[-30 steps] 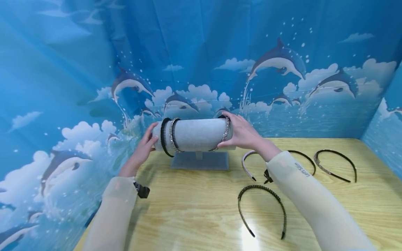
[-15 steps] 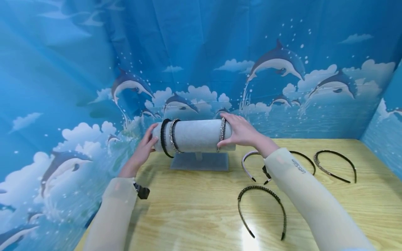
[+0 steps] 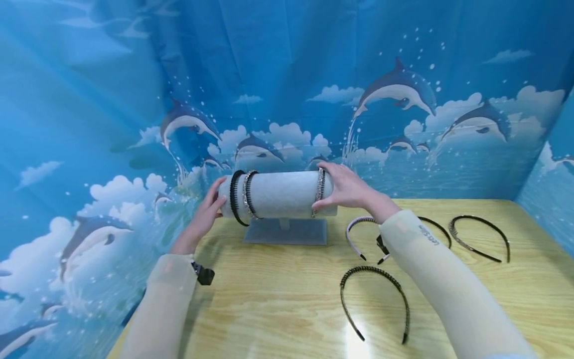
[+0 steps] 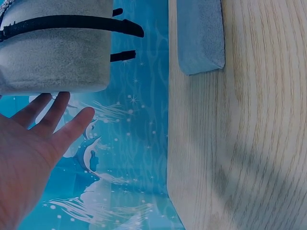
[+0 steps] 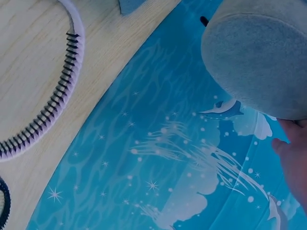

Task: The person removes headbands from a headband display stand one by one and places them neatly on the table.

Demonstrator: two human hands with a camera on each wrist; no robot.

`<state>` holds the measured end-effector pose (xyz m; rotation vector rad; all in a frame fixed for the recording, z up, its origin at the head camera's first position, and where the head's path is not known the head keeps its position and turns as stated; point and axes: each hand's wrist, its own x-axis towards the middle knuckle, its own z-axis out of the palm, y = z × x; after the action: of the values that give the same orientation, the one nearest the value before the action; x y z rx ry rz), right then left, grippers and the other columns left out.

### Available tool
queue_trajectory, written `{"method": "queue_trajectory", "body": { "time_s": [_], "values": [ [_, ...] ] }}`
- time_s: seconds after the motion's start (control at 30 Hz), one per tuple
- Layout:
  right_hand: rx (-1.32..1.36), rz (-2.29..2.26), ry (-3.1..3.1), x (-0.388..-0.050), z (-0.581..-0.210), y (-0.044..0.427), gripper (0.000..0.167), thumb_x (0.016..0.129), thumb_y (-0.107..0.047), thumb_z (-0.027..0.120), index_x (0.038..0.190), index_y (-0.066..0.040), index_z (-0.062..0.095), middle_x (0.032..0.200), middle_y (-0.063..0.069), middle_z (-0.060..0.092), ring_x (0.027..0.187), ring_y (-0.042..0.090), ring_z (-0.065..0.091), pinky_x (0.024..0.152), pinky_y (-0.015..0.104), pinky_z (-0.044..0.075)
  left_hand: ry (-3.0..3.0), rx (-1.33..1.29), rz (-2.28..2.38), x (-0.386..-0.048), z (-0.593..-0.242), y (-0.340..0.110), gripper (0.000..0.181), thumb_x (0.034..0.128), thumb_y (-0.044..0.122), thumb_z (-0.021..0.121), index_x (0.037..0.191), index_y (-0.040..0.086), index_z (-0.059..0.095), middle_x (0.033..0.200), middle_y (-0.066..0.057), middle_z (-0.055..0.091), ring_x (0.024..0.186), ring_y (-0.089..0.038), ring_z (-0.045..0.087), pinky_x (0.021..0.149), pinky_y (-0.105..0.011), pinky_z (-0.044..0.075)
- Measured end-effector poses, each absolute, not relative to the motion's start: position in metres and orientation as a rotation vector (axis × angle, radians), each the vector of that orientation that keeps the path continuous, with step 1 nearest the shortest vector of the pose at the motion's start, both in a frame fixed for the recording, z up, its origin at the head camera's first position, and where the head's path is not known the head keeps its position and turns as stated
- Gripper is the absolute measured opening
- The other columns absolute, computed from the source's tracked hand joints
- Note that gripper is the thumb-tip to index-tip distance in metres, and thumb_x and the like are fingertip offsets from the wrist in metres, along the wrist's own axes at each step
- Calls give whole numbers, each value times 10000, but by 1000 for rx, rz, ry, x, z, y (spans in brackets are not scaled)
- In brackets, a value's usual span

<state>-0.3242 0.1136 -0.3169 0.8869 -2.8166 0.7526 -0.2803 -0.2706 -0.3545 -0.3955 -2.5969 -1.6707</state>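
A grey padded cylinder [image 3: 287,193] lies level on a stand with a flat base [image 3: 285,231]. Around its left part sit a black toothed headband [image 3: 234,194] and a sparkly one [image 3: 246,193]. My left hand [image 3: 204,215] rests at the cylinder's left end; in the left wrist view, that hand [image 4: 33,148] has nearly straight fingers, their tips against the end. My right hand [image 3: 347,188] holds a jewelled headband [image 3: 320,187] round the right end, thumb in front and fingers on top. In the right wrist view, that hand [image 5: 295,158] is partly visible below the cylinder [image 5: 254,57].
On the wooden table [image 3: 269,299] lie a dark beaded headband [image 3: 374,269] at front, a lilac one [image 3: 352,234] partly behind my right forearm, a black one [image 3: 437,224] beside it and another [image 3: 482,218] farther right. A dolphin-printed curtain [image 3: 287,75] hangs behind and at the sides.
The jewelled headband under my right hand has shifted slightly left and stands straighter round the cylinder, with more of its teeth showing. My left hand has stayed in place.
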Motion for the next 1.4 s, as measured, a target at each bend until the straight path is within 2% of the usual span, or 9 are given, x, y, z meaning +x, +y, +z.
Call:
{"method": "queue_trajectory", "body": {
  "time_s": [0.1, 0.27, 0.33, 0.5, 0.8, 1.17, 1.4],
  "values": [
    [902, 776, -2802, -324, -317, 115, 1156, 637, -591, 843, 1518, -115, 266, 1522, 136, 315, 1347, 365, 328, 1048, 579, 322, -2589, -402, -1669, -281, -355, -270, 546, 1060, 362, 361, 1562, 304, 154, 1567, -145, 235, 1347, -395, 326, 991, -624, 357],
    [909, 833, -2813, -325, -316, 115, 1158, 636, -580, 849, 1510, -114, 249, 1399, 171, 414, 1213, 334, 452, 910, 510, 465, -2578, -411, -1678, -283, -354, -270, 549, 1059, 368, 366, 1561, 306, 155, 1565, -143, 237, 1335, -394, 333, 986, -621, 362],
    [913, 849, -2821, -325, -315, 117, 1156, 635, -578, 851, 1507, -118, 248, 1353, 169, 440, 1168, 318, 477, 872, 487, 487, -2584, -415, -1669, -282, -353, -270, 550, 1060, 365, 362, 1563, 299, 150, 1562, -155, 239, 1332, -401, 336, 985, -622, 364],
    [933, 879, -2816, -323, -314, 124, 1168, 626, -575, 858, 1511, -123, 244, 1364, 166, 441, 1156, 315, 500, 866, 476, 501, -2603, -401, -1653, -282, -352, -268, 546, 1061, 366, 358, 1561, 307, 148, 1564, -149, 237, 1340, -396, 333, 992, -623, 357],
    [874, 912, -2823, -317, -318, 151, 1137, 654, -560, 849, 1525, -178, 225, 1497, 206, 336, 1298, 419, 397, 961, 632, 388, -2600, -405, -1680, -282, -350, -265, 546, 1061, 355, 363, 1561, 325, 145, 1577, -124, 217, 1352, -389, 320, 1001, -624, 349],
    [792, 977, -2807, -311, -337, 180, 1129, 679, -530, 846, 1531, -157, 206, 1490, 269, 320, 1299, 491, 357, 984, 688, 314, -2586, -410, -1698, -282, -354, -267, 547, 1061, 356, 364, 1561, 321, 146, 1577, -121, 214, 1351, -388, 319, 999, -625, 351],
    [726, 1004, -2827, -302, -340, 193, 1094, 712, -542, 818, 1533, -174, 196, 1512, 264, 279, 1288, 498, 362, 968, 684, 332, -2567, -410, -1708, -282, -356, -271, 550, 1063, 348, 361, 1565, 278, 145, 1567, -143, 227, 1323, -400, 343, 991, -625, 355]
  ]
}}
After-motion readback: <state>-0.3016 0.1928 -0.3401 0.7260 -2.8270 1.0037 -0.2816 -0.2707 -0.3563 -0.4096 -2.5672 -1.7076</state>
